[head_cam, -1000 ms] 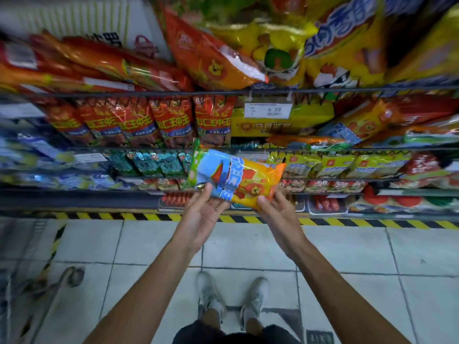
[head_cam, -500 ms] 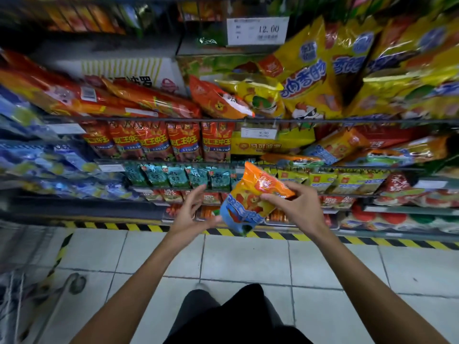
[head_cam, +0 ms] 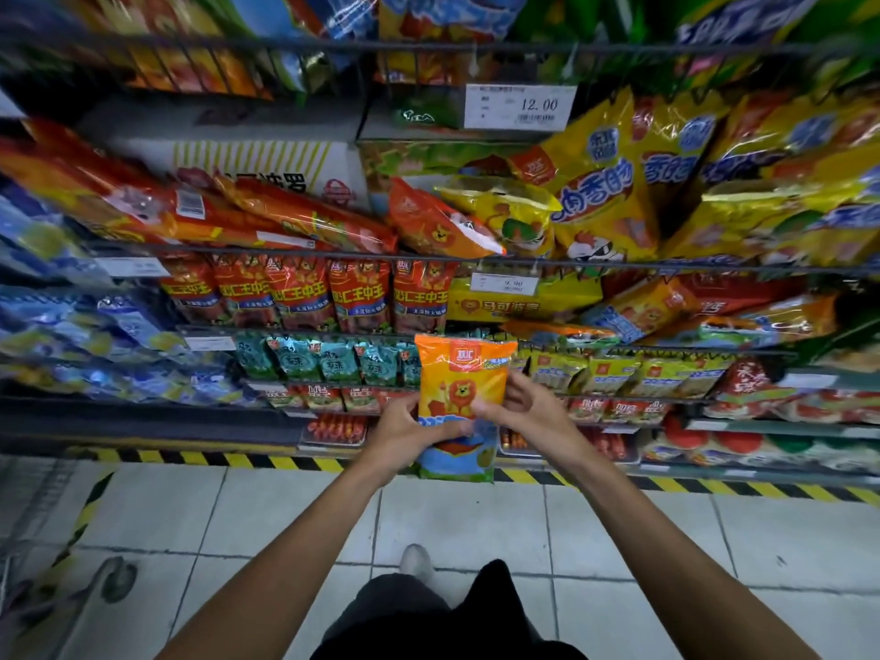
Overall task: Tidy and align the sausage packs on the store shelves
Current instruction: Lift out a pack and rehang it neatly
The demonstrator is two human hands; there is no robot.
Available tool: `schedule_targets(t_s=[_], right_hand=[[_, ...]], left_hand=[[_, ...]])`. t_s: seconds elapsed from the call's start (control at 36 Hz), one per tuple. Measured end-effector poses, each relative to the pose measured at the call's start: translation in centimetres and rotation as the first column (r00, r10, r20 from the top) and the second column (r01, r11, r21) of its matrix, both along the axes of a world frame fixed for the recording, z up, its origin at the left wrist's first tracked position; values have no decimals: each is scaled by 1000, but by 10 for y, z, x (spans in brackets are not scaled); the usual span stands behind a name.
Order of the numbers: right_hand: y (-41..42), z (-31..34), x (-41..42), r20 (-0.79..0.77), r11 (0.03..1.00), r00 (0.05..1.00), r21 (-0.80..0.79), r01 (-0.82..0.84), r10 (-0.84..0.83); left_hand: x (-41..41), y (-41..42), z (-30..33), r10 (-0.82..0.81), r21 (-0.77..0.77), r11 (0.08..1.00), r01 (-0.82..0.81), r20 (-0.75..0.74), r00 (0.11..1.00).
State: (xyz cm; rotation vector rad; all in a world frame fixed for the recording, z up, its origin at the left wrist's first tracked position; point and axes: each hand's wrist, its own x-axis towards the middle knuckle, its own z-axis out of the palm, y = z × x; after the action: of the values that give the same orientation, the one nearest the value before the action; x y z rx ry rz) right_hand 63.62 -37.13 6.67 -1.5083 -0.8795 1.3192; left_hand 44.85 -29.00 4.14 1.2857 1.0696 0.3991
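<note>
An orange sausage pack point(head_cam: 461, 373) with a lion picture and a blue lower part is held upright in front of the shelves. My left hand point(head_cam: 408, 434) grips its lower left side. My right hand point(head_cam: 523, 408) holds its right edge, fingers across the front. Behind it, red sausage packs point(head_cam: 362, 292) hang in a neat row. Above them, long red-orange packs point(head_cam: 295, 216) and an orange lion pack point(head_cam: 438, 226) lie tilted on the wire shelf point(head_cam: 333, 252). Yellow packs point(head_cam: 605, 183) lean in a jumble at the upper right.
Green-blue small packs point(head_cam: 328, 362) line a lower shelf, with yellow-green ones point(head_cam: 614, 373) to the right. A yellow-black hazard strip point(head_cam: 214, 458) marks the shelf base on the tiled floor point(head_cam: 476, 521). A trolley wheel point(head_cam: 116, 571) shows at the lower left. Price tags point(head_cam: 519, 106) hang above.
The pack turned from tilted to upright with its front facing me, and my left hand closed on it. The view rose toward the upper shelves.
</note>
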Motion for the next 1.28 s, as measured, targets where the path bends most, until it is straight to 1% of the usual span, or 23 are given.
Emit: schedule_targets(t_s=[0.06,0.14,0.28,0.33,0.39,0.47,0.53,0.56,0.61,0.67,0.75,0.86,0.94,1.0,1.11,1.28], right_hand=[[3,-5,-6,36,1000,999,0,-2,2],[9,-6,-10,58,999,998,3,38,-38],[12,-9,-14,149,982,973,91,163,-176],[12,-9,-16,146,972,964,114,206,-222],[13,-12,-17,118,966,964,131,222,-238],[17,-11,-17,63,972,976,127,199,-208],[21,-11,-14,56,982,984,100,160,-167],[23,-12,-13,81,986,986,90,138,-146],[28,-17,-7,180,991,976,87,105,-119],[31,-19,-3,238,989,963,99,107,-128],[37,-24,5,289,987,948,122,103,-134],[44,-33,20,344,995,934,56,79,-93],[55,-37,32,407,1000,913,20,16,-23],[64,-38,38,433,998,901,56,7,-31],[79,-42,43,453,969,878,243,48,-157],[104,-60,53,530,943,811,323,76,-247]], left_hand=[[-3,7,-3,-34,2,999,34,1,999],[-4,17,-8,-116,-19,993,117,24,993],[-4,35,-10,-176,-89,978,187,116,978],[-3,42,-10,-221,-66,971,230,115,968],[-3,47,-10,-251,-3,968,252,96,963],[-1,50,-9,-206,71,977,201,76,976],[0,51,-8,-186,106,978,178,72,980],[0,52,-8,-191,121,976,183,64,979],[2,56,-9,-220,143,967,212,42,975],[5,59,-11,-228,165,961,224,8,974],[12,65,-13,-232,164,958,233,-25,972],[22,70,-19,-219,199,953,226,-57,974],[28,75,-23,-190,211,958,196,-48,981],[33,80,-29,-167,232,958,167,-23,986],[44,99,-39,-127,298,947,119,8,992],[56,134,-41,-178,454,868,202,-95,979]])
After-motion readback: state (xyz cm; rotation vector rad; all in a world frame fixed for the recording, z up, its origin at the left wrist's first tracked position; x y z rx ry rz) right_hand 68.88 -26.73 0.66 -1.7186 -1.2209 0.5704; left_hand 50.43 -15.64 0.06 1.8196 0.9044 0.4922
